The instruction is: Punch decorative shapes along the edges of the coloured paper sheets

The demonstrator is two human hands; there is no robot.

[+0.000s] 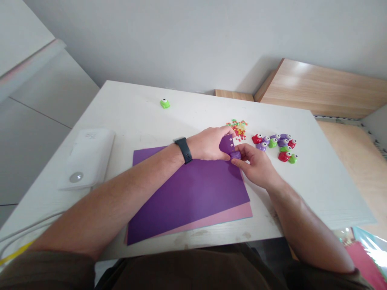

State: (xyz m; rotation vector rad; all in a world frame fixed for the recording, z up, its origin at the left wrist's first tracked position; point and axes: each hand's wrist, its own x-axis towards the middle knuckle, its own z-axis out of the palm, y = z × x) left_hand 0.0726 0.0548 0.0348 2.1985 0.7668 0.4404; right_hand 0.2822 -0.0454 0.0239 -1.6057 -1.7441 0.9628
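A sheet of purple paper [193, 197] lies on the table, its far right corner lifted, with a few small star-shaped holes along its edge. My left hand [213, 143] holds that raised corner between thumb and fingers. A small purple craft punch [235, 155] sits at the paper's right edge, gripped between the thumb and fingers of my right hand [254, 163]. My fingers partly hide the punch. Under the purple sheet, a pink sheet [232, 213] shows along the near edge.
Beyond my hands is a pile of small colourful paper cutouts [238, 129]. Several red, purple and green craft punches [273, 143] cluster at the right; one green punch [165, 103] stands alone farther back. A white device [87, 157] lies at the left, near cables [33, 223].
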